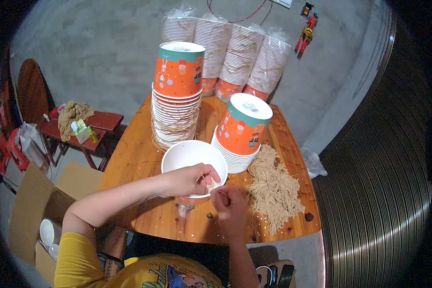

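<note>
A white-lined paper bucket (189,156) stands mouth up at the near middle of the table. Over its near right rim, my left hand (197,180) is closed, fingers curled, with something small and pale at the fingertips. Just right of it, my right hand (230,204) is closed in a pinch, its tips almost meeting the left ones; what it pinches is hidden. Behind the bucket rises a tall stack of upturned orange and green buckets (177,72) with tan cords around its rims. A shorter stack (242,127) sits to its right. Beside that lies a heap of tan cords (273,187).
Several plastic-wrapped bucket stacks (240,53) line the back of the wooden table (129,158). At left, a red bench (105,120) carries more cord and a tissue box. A cardboard box (29,211) with white cups is low left. A ribbed shutter (379,192) closes off the right.
</note>
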`<action>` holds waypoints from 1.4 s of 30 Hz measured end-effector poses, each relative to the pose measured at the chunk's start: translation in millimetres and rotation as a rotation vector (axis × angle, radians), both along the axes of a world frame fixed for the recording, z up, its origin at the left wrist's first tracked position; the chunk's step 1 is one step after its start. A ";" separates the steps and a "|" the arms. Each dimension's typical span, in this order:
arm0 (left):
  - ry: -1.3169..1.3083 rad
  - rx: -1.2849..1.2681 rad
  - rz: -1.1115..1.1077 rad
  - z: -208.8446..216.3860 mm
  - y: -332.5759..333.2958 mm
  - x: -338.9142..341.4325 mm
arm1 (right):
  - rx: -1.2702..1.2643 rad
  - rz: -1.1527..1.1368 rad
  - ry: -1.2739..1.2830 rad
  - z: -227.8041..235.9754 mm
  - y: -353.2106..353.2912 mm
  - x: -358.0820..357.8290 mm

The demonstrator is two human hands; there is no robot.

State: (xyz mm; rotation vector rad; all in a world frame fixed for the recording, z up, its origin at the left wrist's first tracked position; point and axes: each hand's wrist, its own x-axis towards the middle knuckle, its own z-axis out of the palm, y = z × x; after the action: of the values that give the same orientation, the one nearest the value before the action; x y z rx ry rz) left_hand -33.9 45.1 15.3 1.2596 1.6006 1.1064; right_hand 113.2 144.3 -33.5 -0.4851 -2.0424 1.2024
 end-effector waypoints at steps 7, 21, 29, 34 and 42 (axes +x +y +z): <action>0.406 0.039 0.031 0.4 -2.9 2.5 | 0.114 0.018 0.058 -4.5 -1.2 -1.4; 0.319 0.086 0.242 -12.8 -9.1 13.5 | 0.507 -0.028 0.054 6.6 -8.7 0.4; 0.194 0.191 0.226 -19.5 -8.3 11.5 | 0.368 -0.017 0.138 -4.4 -10.1 -2.5; 0.270 0.096 0.202 -14.0 -9.5 10.8 | 0.105 0.027 0.128 -10.2 -3.4 -3.4; 0.441 0.134 0.185 -18.5 -8.0 4.8 | -0.132 0.108 -0.049 2.1 1.2 -4.0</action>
State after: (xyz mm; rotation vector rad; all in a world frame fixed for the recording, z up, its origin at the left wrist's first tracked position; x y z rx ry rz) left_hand -29.1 37.1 -3.2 1.5477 2.0308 1.1144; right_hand 109.2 145.5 -31.4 -0.4751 -2.0616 1.4093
